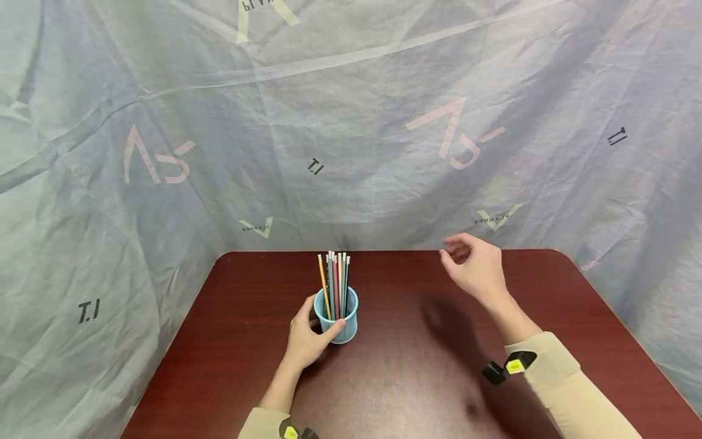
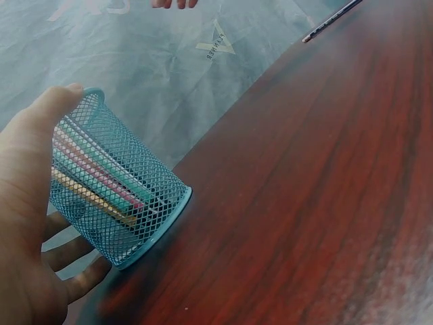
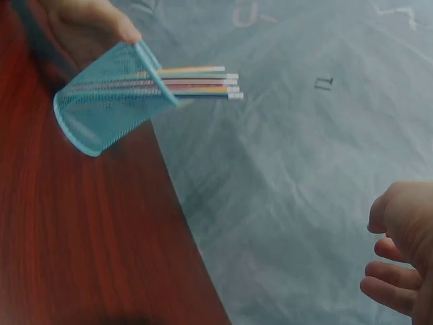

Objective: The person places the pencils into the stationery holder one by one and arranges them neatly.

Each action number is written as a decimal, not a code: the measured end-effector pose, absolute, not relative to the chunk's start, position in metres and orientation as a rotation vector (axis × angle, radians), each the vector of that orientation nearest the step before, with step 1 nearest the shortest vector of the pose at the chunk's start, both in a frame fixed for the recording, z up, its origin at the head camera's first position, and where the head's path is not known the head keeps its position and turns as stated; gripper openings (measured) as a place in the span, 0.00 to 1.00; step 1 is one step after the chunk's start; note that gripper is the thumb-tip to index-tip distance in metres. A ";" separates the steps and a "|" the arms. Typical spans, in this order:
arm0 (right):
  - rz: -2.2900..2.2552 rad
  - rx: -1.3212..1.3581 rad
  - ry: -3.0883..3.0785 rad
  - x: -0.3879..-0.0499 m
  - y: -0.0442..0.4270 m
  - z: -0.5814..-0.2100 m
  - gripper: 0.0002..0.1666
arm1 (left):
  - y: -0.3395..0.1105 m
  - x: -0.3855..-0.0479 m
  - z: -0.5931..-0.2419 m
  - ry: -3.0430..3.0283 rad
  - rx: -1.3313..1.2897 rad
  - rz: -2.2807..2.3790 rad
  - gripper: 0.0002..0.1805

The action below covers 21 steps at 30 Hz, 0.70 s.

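A light blue mesh pencil cup point(image 1: 349, 329) stands on the table, holding several pencils point(image 1: 336, 280) with their eraser ends up. My left hand point(image 1: 307, 338) grips the cup from the left, thumb across its near side at the rim and fingers round the far side. In the left wrist view, pencil shafts show through the mesh of the cup point(image 2: 128, 183). My right hand point(image 1: 476, 265) is raised above the table, well to the right of the cup. Its fingers are loosely bent with nothing between them, as the right hand point(image 3: 406, 250) in the right wrist view also shows.
The dark red wooden table point(image 1: 406, 366) has rounded far corners. Behind it hangs a grey printed cloth point(image 1: 362, 140), right at the table's back edge. A slim dark strip point(image 2: 331, 20) lies along the table's edge in the left wrist view; its kind is unclear.
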State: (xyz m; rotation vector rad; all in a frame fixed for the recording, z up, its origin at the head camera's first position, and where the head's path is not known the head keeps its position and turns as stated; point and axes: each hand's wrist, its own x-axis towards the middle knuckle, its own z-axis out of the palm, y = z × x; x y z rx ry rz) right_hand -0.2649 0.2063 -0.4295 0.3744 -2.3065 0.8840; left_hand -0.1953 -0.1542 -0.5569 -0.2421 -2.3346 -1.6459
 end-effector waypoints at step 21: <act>0.740 0.198 -2.402 -0.244 0.278 -0.470 0.08 | -0.154 -0.196 -0.558 -2.326 -0.249 -1.625 0.40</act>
